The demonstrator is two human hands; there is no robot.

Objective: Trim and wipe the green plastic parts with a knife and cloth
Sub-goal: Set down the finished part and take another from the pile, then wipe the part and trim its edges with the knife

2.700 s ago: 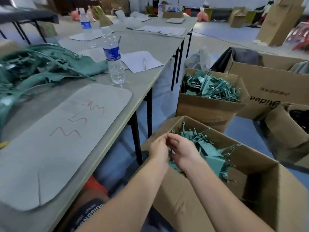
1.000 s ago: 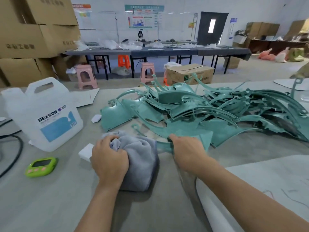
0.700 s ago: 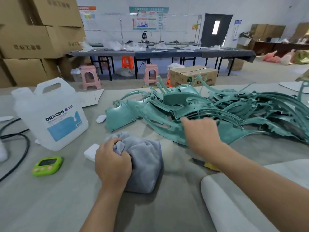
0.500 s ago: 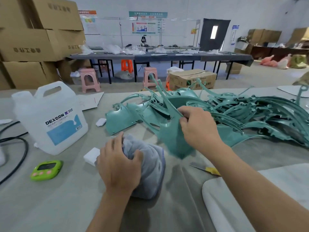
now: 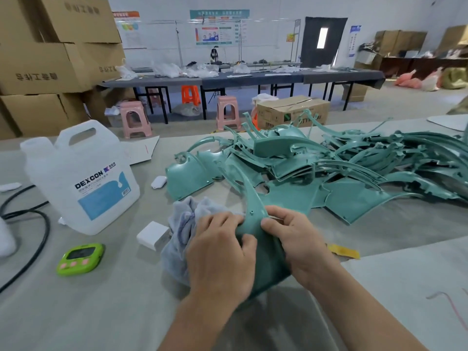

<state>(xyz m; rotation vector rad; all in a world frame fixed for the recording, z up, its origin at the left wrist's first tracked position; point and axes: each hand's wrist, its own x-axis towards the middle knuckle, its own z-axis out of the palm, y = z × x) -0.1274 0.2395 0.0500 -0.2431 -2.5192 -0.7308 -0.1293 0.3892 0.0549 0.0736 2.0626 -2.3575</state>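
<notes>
Curved green plastic part [image 5: 268, 260] right of the white DEXCON jug [image 5: 83, 178], left hand [image 5: 222, 252] fingers [image 5: 228, 220] curled round one edge, right hand [image 5: 297, 245] fingers [image 5: 281, 214] clamped on the other, grey cloth [image 5: 182, 224] bunched between jug and left hand, green parts pile [image 5: 342, 173] further right

White DEXCON jug [image 5: 81, 178], green timer [image 5: 80, 259] (near it), black cable [image 5: 47, 231], pink stools [image 5: 135, 120], cardboard boxes [image 5: 50, 59]

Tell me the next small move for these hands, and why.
Probably wipe: slide the left hand and cloth along the green part while the right hand steadies it. Both hands hold the part, the cloth is bunched under the left hand, and the knife lies aside on the table.
</notes>
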